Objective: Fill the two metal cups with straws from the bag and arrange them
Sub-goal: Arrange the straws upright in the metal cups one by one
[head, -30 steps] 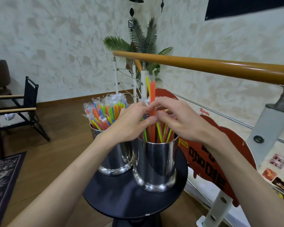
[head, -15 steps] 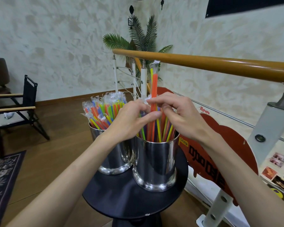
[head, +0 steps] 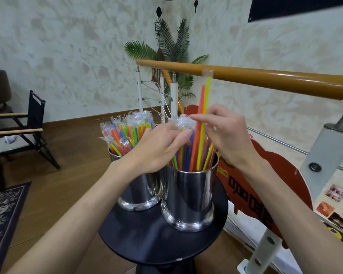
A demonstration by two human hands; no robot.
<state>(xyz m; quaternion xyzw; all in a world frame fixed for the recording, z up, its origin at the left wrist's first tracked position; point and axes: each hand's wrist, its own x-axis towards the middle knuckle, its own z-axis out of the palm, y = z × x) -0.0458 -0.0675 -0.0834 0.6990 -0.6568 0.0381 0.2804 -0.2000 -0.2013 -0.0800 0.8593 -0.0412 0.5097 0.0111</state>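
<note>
- A small round black counter (head: 147, 240) is carrying two metal cups.
- The straw-filled right cup (head: 190, 196) is standing just beside the left cup (head: 141, 192), nearer the railing.

Mottled plaster wall (head: 67, 56), wooden floor (head: 67, 175), folding chair (head: 28, 123), palm plant (head: 172, 48).

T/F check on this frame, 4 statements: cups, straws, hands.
1. Both metal cups stand on the round black table. True.
2. The left cup is empty. False: it is packed with wrapped straws.
3. An orange and yellow straw pair sticks up well above the other straws in the right cup. True.
4. The right hand rests on the wooden handrail. False: it is over the right cup, pinching the raised straws; the left hand is at the straw tops beside it.
</note>
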